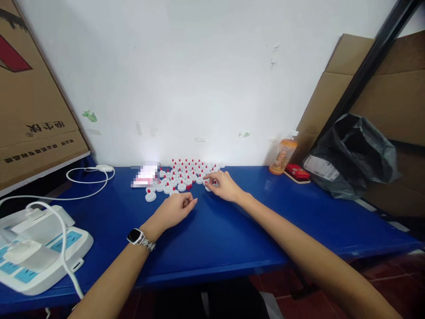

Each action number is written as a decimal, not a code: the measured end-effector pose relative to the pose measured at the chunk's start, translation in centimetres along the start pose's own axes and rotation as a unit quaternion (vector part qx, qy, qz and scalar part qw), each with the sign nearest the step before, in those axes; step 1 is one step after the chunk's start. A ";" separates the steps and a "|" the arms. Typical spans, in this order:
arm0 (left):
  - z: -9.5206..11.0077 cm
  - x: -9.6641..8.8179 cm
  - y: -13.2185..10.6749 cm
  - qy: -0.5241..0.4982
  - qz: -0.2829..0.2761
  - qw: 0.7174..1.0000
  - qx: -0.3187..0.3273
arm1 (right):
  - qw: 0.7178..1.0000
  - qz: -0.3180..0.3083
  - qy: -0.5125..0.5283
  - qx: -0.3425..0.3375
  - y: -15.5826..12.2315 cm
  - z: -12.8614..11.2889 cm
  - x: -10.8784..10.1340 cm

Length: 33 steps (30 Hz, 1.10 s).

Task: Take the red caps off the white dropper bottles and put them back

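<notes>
Many white round caps (182,186), most with a small red tip standing on top, lie in a cluster on the blue table (232,235) near the wall. My right hand (224,186) reaches to the right side of the cluster, its thumb and forefinger pinched at a white cap with a red tip (208,188), partly hidden by the fingers. My left hand (175,208) rests in front of the caps with its fingers curled in; whatever they may hold is hidden. A few loose red tips (189,187) lie between the hands, close to the caps.
A blurred-out phone-like screen (145,175) stands left of the caps. A power strip (46,252) with white cables sits at the left edge. To the right are an orange drink bottle (283,153), a red packet (297,171) and a grey plastic bag (357,155).
</notes>
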<state>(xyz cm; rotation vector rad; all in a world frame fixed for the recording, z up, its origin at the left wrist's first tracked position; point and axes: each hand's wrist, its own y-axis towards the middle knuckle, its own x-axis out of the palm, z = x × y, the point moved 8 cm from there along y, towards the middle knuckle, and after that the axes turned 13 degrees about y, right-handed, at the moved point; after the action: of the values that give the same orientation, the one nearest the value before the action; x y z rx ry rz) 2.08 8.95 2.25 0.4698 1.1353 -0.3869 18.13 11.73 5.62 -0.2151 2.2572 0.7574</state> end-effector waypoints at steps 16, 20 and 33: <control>2.2 1.1 3.5 0.080 0.007 0.996 0.039 | 0.968 0.112 0.029 0.222 6.3 14.6 -3.5; 1.7 0.8 2.6 0.060 0.017 0.997 0.035 | 0.968 0.125 0.030 0.213 6.4 13.5 -4.3; 2.6 -3.0 -0.3 0.017 0.180 0.979 0.094 | 0.958 0.063 0.281 0.013 -0.8 -3.4 0.4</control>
<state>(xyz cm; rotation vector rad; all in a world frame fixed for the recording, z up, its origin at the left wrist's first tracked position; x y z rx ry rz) 2.83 7.45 5.91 0.8369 1.0253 -0.1703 16.08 9.18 6.87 -0.3060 2.8400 0.8062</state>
